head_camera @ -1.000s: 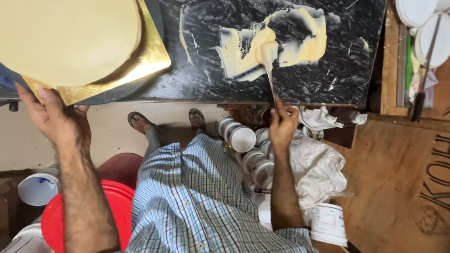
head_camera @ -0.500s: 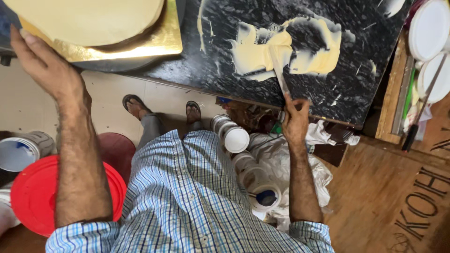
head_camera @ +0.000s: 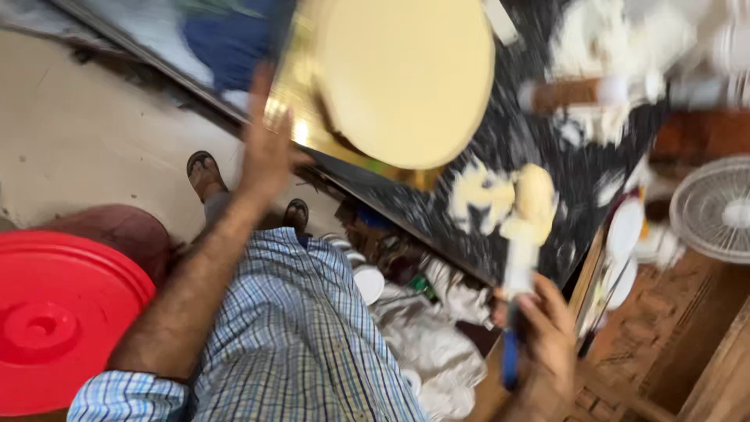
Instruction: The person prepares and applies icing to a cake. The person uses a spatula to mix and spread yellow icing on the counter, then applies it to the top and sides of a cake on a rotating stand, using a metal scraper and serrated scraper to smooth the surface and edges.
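Note:
A round cream-coloured cake (head_camera: pixel 406 74) sits on a gold board (head_camera: pixel 293 101) on the black counter (head_camera: pixel 500 148). My left hand (head_camera: pixel 266 152) rests against the board's near edge, fingers spread. My right hand (head_camera: pixel 547 336) grips the blue handle of a spatula (head_camera: pixel 522 234), whose blade carries a lump of cream lifted just above the counter. Smears of cream (head_camera: pixel 480 191) lie on the counter beside the blade. The frame is blurred by motion.
A red lid (head_camera: pixel 55 320) lies on the floor at the left. White cups and crumpled cloth (head_camera: pixel 422 328) sit under the counter. A white fan (head_camera: pixel 715 207) and white plates (head_camera: pixel 625 230) are at the right. My sandalled feet (head_camera: pixel 205 173) stand on the floor.
The view has swung, so the cake now appears in the middle. My right hand has lifted the spatula off the smear with a lump of cream on it. My left hand stays at the board.

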